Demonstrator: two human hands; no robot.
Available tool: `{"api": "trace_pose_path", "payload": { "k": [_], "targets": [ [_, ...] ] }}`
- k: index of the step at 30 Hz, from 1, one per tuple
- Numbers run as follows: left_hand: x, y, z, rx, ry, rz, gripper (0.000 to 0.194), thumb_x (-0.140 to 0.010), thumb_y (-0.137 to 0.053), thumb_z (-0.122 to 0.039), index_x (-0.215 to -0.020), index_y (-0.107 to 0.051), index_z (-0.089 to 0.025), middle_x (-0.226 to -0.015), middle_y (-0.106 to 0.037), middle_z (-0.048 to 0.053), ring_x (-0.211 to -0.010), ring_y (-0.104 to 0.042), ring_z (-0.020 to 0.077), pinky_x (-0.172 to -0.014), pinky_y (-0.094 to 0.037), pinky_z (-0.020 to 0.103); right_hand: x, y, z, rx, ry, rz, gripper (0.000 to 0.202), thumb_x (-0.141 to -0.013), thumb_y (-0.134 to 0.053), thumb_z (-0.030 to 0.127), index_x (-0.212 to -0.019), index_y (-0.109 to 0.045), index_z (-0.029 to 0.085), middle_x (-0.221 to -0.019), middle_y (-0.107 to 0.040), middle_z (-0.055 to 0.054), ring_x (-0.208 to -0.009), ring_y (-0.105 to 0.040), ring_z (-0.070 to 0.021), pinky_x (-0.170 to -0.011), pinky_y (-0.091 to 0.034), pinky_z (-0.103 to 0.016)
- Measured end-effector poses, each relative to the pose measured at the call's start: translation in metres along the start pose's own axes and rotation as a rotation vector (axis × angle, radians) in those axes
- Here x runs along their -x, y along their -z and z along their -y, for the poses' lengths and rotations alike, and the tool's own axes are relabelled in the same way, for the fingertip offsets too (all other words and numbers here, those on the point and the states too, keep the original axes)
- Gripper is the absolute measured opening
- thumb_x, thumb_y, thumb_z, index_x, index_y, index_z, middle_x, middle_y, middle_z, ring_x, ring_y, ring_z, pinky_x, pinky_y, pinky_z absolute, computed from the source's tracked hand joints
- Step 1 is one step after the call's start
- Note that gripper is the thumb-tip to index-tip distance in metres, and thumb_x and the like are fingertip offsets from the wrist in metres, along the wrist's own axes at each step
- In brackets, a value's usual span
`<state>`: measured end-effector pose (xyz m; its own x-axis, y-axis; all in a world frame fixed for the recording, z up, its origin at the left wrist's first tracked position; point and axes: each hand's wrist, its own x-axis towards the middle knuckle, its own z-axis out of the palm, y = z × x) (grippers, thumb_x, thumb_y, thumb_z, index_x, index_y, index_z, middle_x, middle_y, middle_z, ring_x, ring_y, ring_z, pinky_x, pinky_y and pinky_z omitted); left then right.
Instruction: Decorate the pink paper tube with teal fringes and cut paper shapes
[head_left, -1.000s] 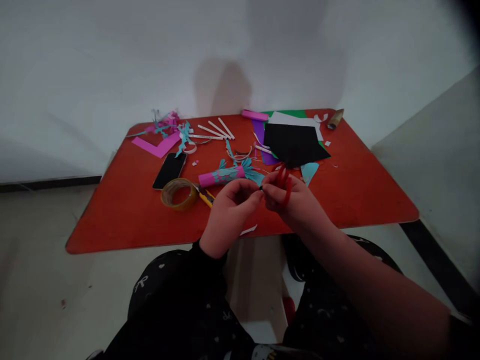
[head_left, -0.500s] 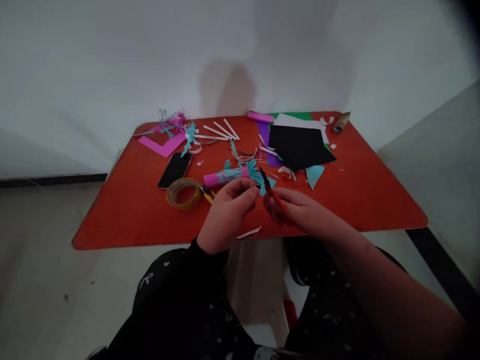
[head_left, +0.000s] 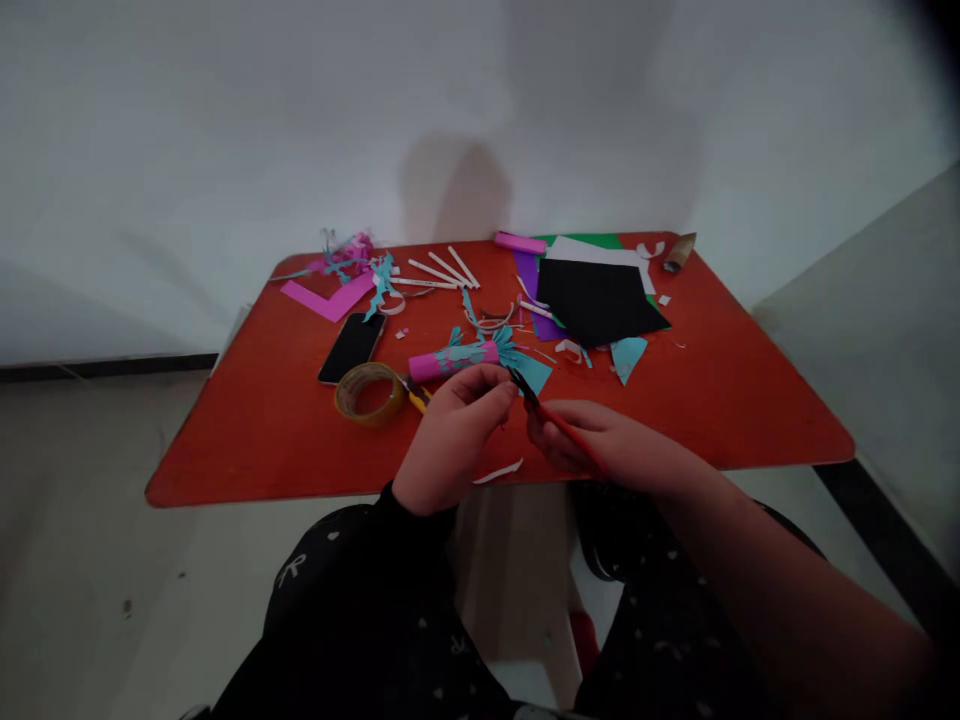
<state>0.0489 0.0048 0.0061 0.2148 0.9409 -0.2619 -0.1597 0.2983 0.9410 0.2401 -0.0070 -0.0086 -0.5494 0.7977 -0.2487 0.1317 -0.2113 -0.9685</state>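
My right hand (head_left: 574,435) is closed around red-handled scissors (head_left: 566,428), whose dark blades point up and left. The blade tips reach the fingertips of my left hand (head_left: 461,430). Those fingers are pinched together, and whatever small dark piece they hold is too small to make out. Just beyond my left hand lies a pink paper tube (head_left: 431,365) wrapped with light blue scalloped paper, with a light blue fringe (head_left: 511,355) at its right end.
On the red table (head_left: 247,430) lie a phone (head_left: 352,346), a tape roll (head_left: 367,394), a yellow cutter (head_left: 417,400), white sticks (head_left: 448,270), black paper (head_left: 600,300), a small brown tube (head_left: 680,252) and paper scraps. A wall (head_left: 300,120) stands behind.
The scissors have tilted further left, their blades now opened slightly and brought to the left fingertips. My left hand has stayed nearly in place.
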Motion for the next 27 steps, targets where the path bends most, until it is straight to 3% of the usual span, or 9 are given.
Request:
{"api": "trace_pose_path", "payload": {
  "k": [19,27],
  "targets": [
    [-0.0018,0.0004,0.0038,-0.003,-0.027,-0.010,0.021,-0.079,-0.071,-0.035,-0.076,-0.057,-0.019,-0.070,-0.055,-0.002,-0.061,-0.047,0.0099,-0.056,-0.038,0.023,-0.0010,-0.0021,0.0066,0.112,0.003,-0.056,0.031,-0.093,-0.065,0.051,-0.088,-0.071,0.021,-0.068,-0.055,0.001,-0.061,-0.043,-0.0143,-0.056,-0.037,-0.026],
    [-0.0017,0.0010,0.0030,-0.021,-0.022,-0.009,0.021,-0.080,-0.071,-0.035,-0.075,-0.057,-0.019,-0.068,-0.053,-0.003,-0.058,-0.045,0.0092,-0.054,-0.038,0.023,-0.0009,-0.0009,0.0046,0.097,-0.002,-0.030,0.033,-0.094,-0.063,0.053,-0.092,-0.070,0.021,-0.069,-0.052,0.002,-0.061,-0.038,-0.0129,-0.057,-0.035,-0.026]
  ]
}}
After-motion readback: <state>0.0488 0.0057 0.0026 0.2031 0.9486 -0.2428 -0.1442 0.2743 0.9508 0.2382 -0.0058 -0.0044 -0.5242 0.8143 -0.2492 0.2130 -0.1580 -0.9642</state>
